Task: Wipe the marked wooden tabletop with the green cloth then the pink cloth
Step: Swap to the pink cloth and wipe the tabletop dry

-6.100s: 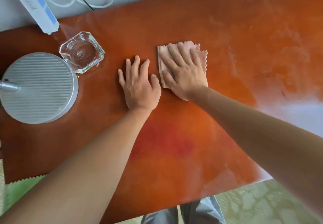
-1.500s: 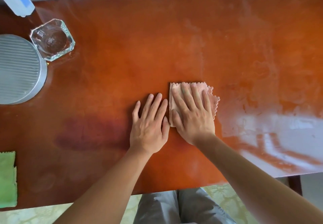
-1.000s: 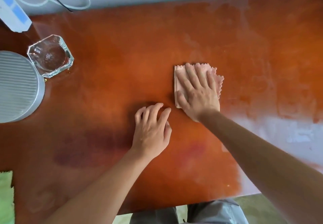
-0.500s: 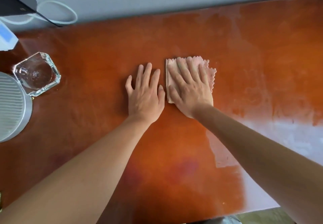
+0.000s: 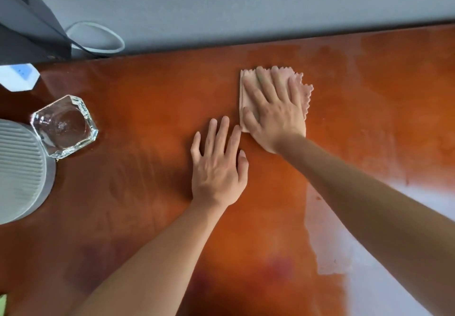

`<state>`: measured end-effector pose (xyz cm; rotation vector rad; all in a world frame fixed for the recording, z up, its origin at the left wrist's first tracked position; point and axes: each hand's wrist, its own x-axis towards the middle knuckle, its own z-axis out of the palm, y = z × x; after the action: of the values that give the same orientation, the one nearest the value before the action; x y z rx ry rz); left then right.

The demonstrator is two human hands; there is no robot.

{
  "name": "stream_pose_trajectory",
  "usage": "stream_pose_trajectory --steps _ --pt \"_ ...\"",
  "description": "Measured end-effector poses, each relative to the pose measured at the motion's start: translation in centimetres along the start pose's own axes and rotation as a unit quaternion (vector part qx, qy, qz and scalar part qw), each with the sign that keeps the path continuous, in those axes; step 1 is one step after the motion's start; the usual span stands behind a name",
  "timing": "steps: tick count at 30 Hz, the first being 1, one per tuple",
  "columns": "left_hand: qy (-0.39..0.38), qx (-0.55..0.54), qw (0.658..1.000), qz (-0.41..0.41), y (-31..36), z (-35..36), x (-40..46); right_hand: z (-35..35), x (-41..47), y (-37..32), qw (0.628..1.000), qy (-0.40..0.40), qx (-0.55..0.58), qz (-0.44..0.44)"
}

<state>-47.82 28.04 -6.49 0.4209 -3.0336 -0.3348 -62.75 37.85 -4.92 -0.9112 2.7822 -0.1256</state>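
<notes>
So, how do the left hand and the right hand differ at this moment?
The right hand presses flat on the folded pink cloth, while the left hand lies flat on the bare wooden tabletop with nothing under it. The right hand reaches farther toward the wall; the left hand sits nearer the person. The left thumb nearly meets the right hand's wrist. Both are open, palm down, fingers pointing away.
</notes>
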Motion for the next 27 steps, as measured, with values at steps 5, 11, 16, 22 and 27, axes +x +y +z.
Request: stream_pose_trajectory --steps 5,11,16,22,27 --pt "-0.001 -0.002 1.0 0.001 0.2 0.0 0.0 -0.6 4.8 -1.0 0.999 -0.007 -0.03 -0.023" --pt "0.0 0.007 1.0 0.001 0.2 -0.1 0.0 -0.9 7.7 -5.3 0.993 -0.013 -0.041 -0.108" --pt "0.007 0.008 1.0 0.002 0.3 -0.1 0.0 -0.8 8.1 -6.3 0.99 -0.005 -0.041 -0.137" --pt "0.013 0.018 1.0 0.002 0.2 0.0 0.0 -1.1 7.2 -3.4 0.986 -0.007 -0.057 -0.155" --pt "0.003 0.026 1.0 -0.001 0.2 0.0 -0.1 -2.3 5.7 2.0 0.993 -0.013 -0.05 -0.103"
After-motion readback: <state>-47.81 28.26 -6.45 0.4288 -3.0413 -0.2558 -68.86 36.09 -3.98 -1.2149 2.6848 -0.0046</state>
